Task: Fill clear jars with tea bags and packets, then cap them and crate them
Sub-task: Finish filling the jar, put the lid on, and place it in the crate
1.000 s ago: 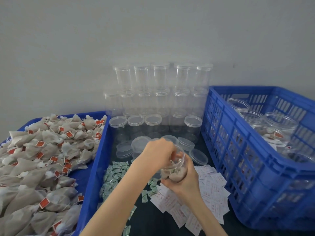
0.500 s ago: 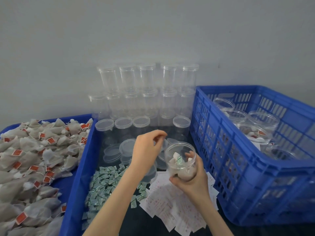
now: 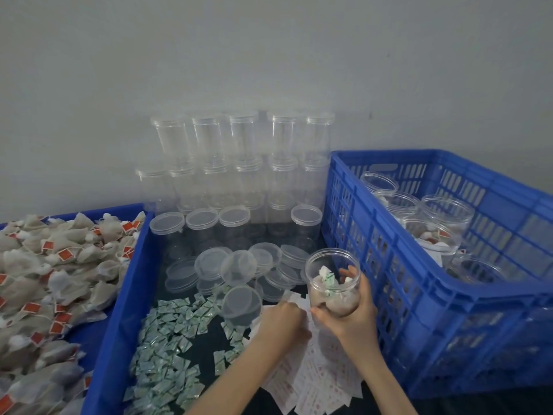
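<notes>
Here, right hand [image 3: 348, 310]: its fingers are curled around an open clear jar [image 3: 332, 281], thumb on the near side and fingertips [image 3: 348, 274] showing through the far wall; the jar is held upright at about 4 o'clock from the middle of the view.
Jar contents: tea bags fill the lower part, with a green-printed packet on top; no lid is on it.
Left hand [image 3: 282, 320]: just at 9 o'clock of the jar, knuckles up, fingers bent down onto the white paper slips [image 3: 311, 381]; whether it pinches a slip cannot be told.
Paper slips: a loose spread with red print, lying under both hands and running toward 6 o'clock.
Green packets [image 3: 167, 348]: a scattered heap of small green-and-white sachets at 8 o'clock of the hands, on the dark surface.
Loose lids [image 3: 239, 271]: clear round lids piled at 11 o'clock of the hands; one lies nearer, just beside the left hand.
Empty jars [image 3: 239, 175]: capped clear jars stacked in rows against the grey wall [image 3: 119, 70] at 12 o'clock.
Blue crate [image 3: 434, 295]: at 3 o'clock, just beside the held jar, with slotted walls.
Crated jars [image 3: 446, 223]: several clear jars standing inside the crate, at least one showing tea bags.
Blue tray [image 3: 119, 295]: at 9 o'clock, heaped with tea bags [image 3: 54, 265] carrying red tags.
</notes>
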